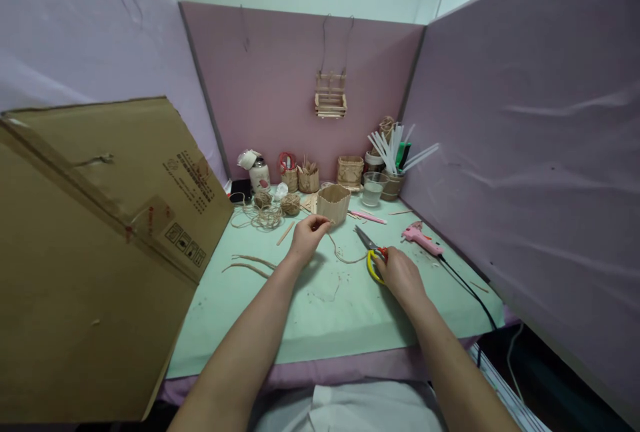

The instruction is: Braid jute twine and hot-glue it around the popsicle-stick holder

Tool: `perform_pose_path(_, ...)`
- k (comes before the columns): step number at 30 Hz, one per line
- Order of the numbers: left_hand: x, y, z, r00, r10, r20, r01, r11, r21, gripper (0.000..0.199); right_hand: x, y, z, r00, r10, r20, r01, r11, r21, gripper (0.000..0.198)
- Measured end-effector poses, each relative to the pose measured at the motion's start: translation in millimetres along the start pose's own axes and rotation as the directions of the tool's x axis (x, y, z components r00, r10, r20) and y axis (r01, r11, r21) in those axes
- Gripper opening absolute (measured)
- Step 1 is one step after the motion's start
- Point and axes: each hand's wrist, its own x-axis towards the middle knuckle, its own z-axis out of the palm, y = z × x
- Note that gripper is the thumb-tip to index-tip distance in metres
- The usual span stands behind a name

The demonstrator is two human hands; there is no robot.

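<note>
Near the middle of the table, my left hand (311, 237) is closed, its fingertips pinching the end of a thin piece of twine (342, 259). The twine curves down across the cloth toward the scissors (367, 239). Around the yellow and red handles of those scissors my right hand (400, 273) is closed, with the blades pointing up and left. Just beyond my left fingertips stands a small box made of wooden craft sticks (334, 203). Two longer twine strands (253, 265) lie left of my left wrist, partly hidden by it.
Balls of twine (290, 204), stick-filled holders (309, 179) and a clear cup of liquid (372, 191) line the back. A pink glue gun (423, 239) with a black cord lies right. A large cardboard box (100, 259) stands left. A small stick rack (331, 95) hangs on the rear panel.
</note>
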Motion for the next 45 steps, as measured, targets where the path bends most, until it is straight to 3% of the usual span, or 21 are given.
perform_pose_path(3, -4, 2, 3, 0.994, 0.108, -0.008, -0.107, 0.988, 0.112, 0.013, 5, -6, -5, 0.995, -0.055, -0.085, 0.059, 0.997, 0.039, 0.017)
perform_pose_path(5, -6, 2, 5, 0.982, 0.188, 0.002, -0.185, 0.966, 0.178, 0.011, 9, -18, -11, 0.982, -0.095, -0.162, 0.131, 0.965, 0.227, 0.016)
perform_pose_path(9, -7, -2, 6, 0.943, 0.331, 0.036, -0.327, 0.904, 0.277, 0.011, 22, -54, -19, 0.946, -0.152, -0.285, 0.308, 0.69, 0.655, 0.013)
perform_pose_path(12, -7, -6, 6, 0.919, 0.391, 0.05, -0.385, 0.865, 0.323, 0.009, 34, -77, -14, 0.984, -0.081, -0.162, 0.181, 0.488, 0.854, 0.016)
perform_pose_path(14, -7, -8, 6, 0.911, 0.409, 0.052, -0.401, 0.85, 0.343, 0.008, 41, -85, -7, 0.995, -0.082, -0.061, 0.089, 0.401, 0.912, 0.02)
perform_pose_path(19, -7, -8, 7, 0.925, 0.375, 0.059, -0.372, 0.864, 0.338, 0.009, 48, -86, 8, 0.997, -0.072, -0.027, 0.047, 0.29, 0.956, 0.025)
perform_pose_path(27, -9, -4, 12, 0.973, 0.224, 0.057, -0.231, 0.935, 0.27, 0.007, 49, -81, 4, 0.995, -0.083, -0.054, 0.071, 0.228, 0.971, 0.015)
perform_pose_path(31, -10, -4, 20, 0.994, 0.109, -0.003, -0.108, 0.98, 0.165, 0.011, 50, -87, 9, 0.998, -0.036, -0.052, 0.055, 0.102, 0.993, 0.018)
perform_pose_path(36, -11, -9, 24, 0.999, 0.04, 0.015, -0.041, 0.995, 0.089, 0.014, 51, -89, 17, 0.995, -0.07, 0.069, -0.072, -0.047, 0.996, 0.026)
perform_pose_path(41, -10, -14, 24, 1.0, -0.002, 0.003, 0.002, 0.999, 0.045, 0.015, 50, -80, 15, 0.988, -0.077, 0.132, -0.138, -0.078, 0.987, 0.026)
perform_pose_path(45, -11, -17, 25, 1.0, -0.024, 0.015, 0.024, 0.999, 0.026, 0.015, 49, -78, 19, 0.994, -0.049, 0.098, -0.1, -0.051, 0.994, 0.028)
